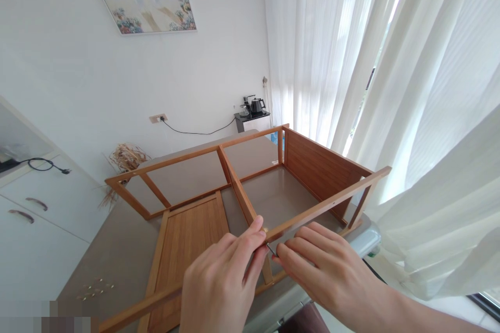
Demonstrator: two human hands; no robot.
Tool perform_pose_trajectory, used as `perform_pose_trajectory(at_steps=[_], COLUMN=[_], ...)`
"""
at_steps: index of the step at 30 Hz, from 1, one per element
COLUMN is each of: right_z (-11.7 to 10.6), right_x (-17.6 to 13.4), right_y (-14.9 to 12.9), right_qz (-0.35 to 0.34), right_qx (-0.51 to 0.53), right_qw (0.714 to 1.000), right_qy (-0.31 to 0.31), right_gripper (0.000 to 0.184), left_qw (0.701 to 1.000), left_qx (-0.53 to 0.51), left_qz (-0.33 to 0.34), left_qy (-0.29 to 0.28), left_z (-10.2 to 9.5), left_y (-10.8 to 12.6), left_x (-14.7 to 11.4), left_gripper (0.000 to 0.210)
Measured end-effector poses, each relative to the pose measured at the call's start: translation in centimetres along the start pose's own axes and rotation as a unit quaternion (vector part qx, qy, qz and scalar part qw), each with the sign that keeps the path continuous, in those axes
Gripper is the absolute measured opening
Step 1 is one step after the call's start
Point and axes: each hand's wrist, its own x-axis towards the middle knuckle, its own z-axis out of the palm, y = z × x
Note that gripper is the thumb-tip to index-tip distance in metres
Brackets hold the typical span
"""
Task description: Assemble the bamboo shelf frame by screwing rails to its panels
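- Left hand (pixel 222 270): thumb and forefinger nearly closed, pinching the wooden frame (pixel 237 187) at a rail joint.
- Right hand (pixel 320 265): fingers curled tight on one thin metal rod (pixel 272 251) (mostly hidden in the grip), its visible end at that joint.
- Frame location: on the tabletop (pixel 121 255), in front of the person.
- Count: one frame; two solid panels, one lying low at left (pixel 191 239), one standing at right (pixel 324 166); several small fittings (pixel 96 289), too small to count.
- Pose: backs of both hands upward, fingertips almost meeting; right forearm enters from lower right.
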Motion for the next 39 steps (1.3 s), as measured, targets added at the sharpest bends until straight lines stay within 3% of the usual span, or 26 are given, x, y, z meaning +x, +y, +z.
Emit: perform_pose_trajectory(at_steps=[7,10,13,17,19,25,30,39], right_z=[-0.4,0.9,2.4,3.5,3.6,2.6,1.4,1.4], right_x=[0.3,0.2,-0.1,-0.6,-0.8,-0.8,-0.6,-0.9], right_y=[-0.3,-0.7,-1.3,-2.1,-2.3,-1.5,-0.1,0.3], right_qz=[-0.01,0.063,0.166,0.206,0.198,0.064,0.035,0.025], right_qx=[-0.032,0.063,0.17,0.227,0.223,0.138,0.076,0.071], right_qw=[0.999,0.996,0.971,0.952,0.954,0.987,0.996,0.997], right_qy=[-0.012,-0.015,-0.011,0.006,0.023,0.047,0.036,0.018], right_gripper=[0.024,0.029,0.029,0.03,0.029,0.012,0.006,0.008], left_qw=[1.0,1.0,1.0,1.0,1.0,1.0,1.0,1.0], left_qx=[-0.002,-0.001,0.002,0.008,0.006,0.014,0.009,0.007], left_qz=[-0.002,-0.002,0.001,0.005,0.005,0.007,0.004,-0.002], left_qy=[0.002,0.004,-0.001,-0.001,0.002,-0.014,-0.017,-0.011], left_z=[0.0,0.0,-0.1,-0.1,-0.1,-0.1,0.0,0.1], left_y=[0.1,0.0,-0.1,-0.1,-0.1,-0.3,-0.4,-0.3], left_x=[0.0,0.0,0.0,0.1,0.1,-0.4,-0.5,-0.5], left_gripper=[0.012,0.012,0.014,0.015,0.014,0.015,0.014,0.013])
